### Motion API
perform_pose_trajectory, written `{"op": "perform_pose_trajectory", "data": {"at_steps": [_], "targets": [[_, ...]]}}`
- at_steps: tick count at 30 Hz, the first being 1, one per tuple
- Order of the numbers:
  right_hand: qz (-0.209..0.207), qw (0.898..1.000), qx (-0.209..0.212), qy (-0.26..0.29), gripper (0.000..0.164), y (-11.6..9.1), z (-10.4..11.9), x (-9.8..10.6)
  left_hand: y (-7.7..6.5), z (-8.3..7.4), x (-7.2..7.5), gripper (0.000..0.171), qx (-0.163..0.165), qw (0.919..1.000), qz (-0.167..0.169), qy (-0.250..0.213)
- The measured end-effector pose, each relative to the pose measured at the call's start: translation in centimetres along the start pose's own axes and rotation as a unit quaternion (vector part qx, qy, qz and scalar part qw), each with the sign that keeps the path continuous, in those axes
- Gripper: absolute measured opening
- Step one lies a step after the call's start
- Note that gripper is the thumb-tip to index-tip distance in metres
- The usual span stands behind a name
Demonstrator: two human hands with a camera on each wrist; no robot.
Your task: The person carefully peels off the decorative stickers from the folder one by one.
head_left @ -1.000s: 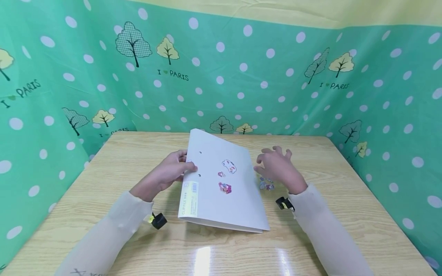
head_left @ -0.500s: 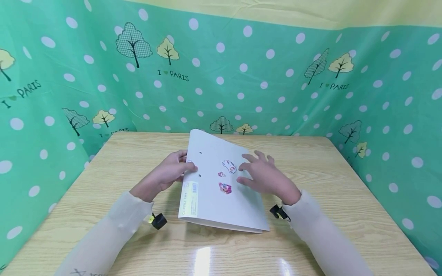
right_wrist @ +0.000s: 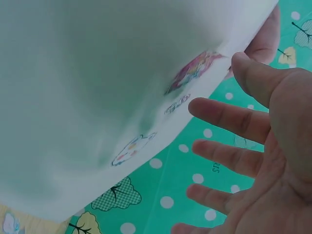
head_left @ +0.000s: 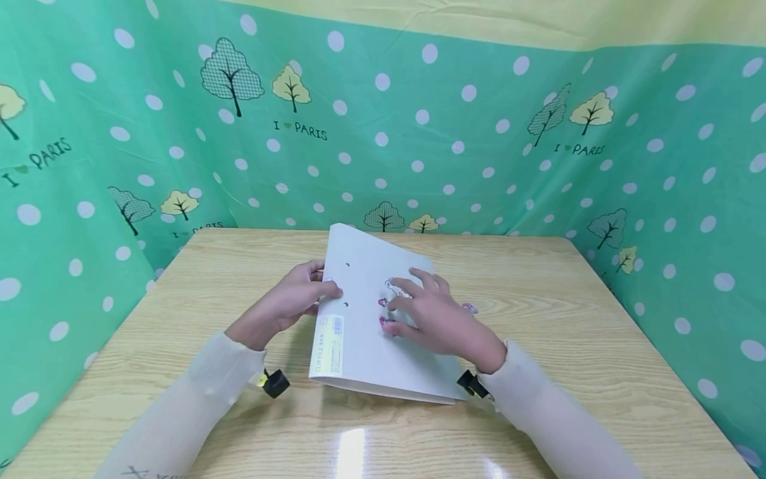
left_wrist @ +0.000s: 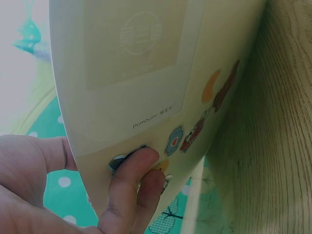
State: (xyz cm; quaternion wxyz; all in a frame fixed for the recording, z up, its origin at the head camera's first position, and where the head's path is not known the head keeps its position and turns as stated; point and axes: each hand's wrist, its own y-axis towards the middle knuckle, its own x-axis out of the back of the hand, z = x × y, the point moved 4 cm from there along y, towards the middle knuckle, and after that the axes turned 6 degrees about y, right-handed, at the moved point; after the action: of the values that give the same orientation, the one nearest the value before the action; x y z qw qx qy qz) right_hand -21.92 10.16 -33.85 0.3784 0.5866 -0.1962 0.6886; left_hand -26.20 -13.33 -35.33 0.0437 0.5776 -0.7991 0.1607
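My left hand [head_left: 293, 293] grips the spine side of a white clip file folder [head_left: 365, 356], thumb on the front and fingers behind. The folder stands tilted on the table, its covers slightly apart at the bottom. In the left wrist view, the fingers lie over stickers on the other face, near a blue sticker [left_wrist: 173, 140] and an orange sticker [left_wrist: 211, 87]. My right hand [head_left: 439, 322] hovers at the front cover, fingers spread and holding nothing. Close to its fingertips are a pink sticker [right_wrist: 195, 70], a small sticker [right_wrist: 178, 104] and a cloud-shaped sticker [right_wrist: 132, 150].
Loose stickers [head_left: 470, 308] lie on the wooden table [head_left: 239, 426] beyond the right wrist, partly hidden by it. A green dotted cloth [head_left: 383, 166] hangs around the back and sides. Each wrist carries a small black camera [head_left: 275, 383].
My right hand has moved left from above the loose stickers to over the folder's front stickers. The left hand and the folder have stayed where they were.
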Motion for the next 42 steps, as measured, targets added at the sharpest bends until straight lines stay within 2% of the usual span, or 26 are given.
{"op": "perform_pose_trajectory", "data": {"at_steps": [8,15,22,34,42], "targets": [[-0.026,0.997,0.065,0.024,0.019,0.0,1.2,-0.4,0.0,0.0,0.1,0.063,0.001,1.0,-0.001,0.0],[-0.05,0.996,0.078,0.008,0.005,0.1,1.3,-0.6,-0.1,-0.1,0.0,0.063,0.003,1.0,-0.001,0.0],[-0.049,0.996,0.066,0.022,0.004,0.2,1.1,-0.4,0.0,0.0,0.0,0.063,-0.001,1.0,-0.001,0.0],[-0.043,0.998,0.036,0.035,0.012,0.0,0.5,0.9,-0.3,-0.2,0.0,0.059,0.004,1.0,-0.002,0.003],[-0.049,0.999,0.024,0.0,0.01,-0.1,-0.1,1.5,-0.3,-0.1,0.1,0.059,0.003,1.0,0.0,-0.001]]}}
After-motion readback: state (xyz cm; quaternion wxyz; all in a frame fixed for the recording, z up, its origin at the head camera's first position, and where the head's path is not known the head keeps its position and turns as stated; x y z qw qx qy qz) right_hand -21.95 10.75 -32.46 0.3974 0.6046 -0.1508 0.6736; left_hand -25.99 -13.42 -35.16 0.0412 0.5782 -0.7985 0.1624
